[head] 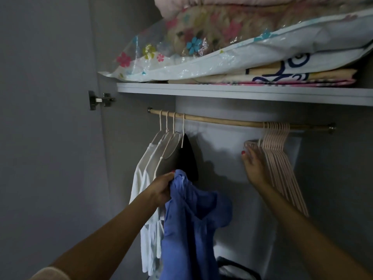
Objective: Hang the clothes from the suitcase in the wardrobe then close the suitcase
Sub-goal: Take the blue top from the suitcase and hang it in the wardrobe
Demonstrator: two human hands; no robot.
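Observation:
My left hand [161,187] grips a blue garment [189,223] by its top, and the cloth hangs down in front of the wardrobe. My right hand [253,164] reaches up to a bunch of several empty pink hangers [282,158] on the wooden rail [222,120]; its fingers touch the leftmost hanger. Whether they curl round it is unclear. At the rail's left end hang several clothed hangers: white garments [145,178] and a black one [188,158]. The suitcase is out of view.
A shelf [242,92] above the rail carries stacked bedding in a flowered plastic bag [201,47]. The open wardrobe door with its hinge [101,100] stands at the left. A dark object [236,267] lies at the wardrobe bottom.

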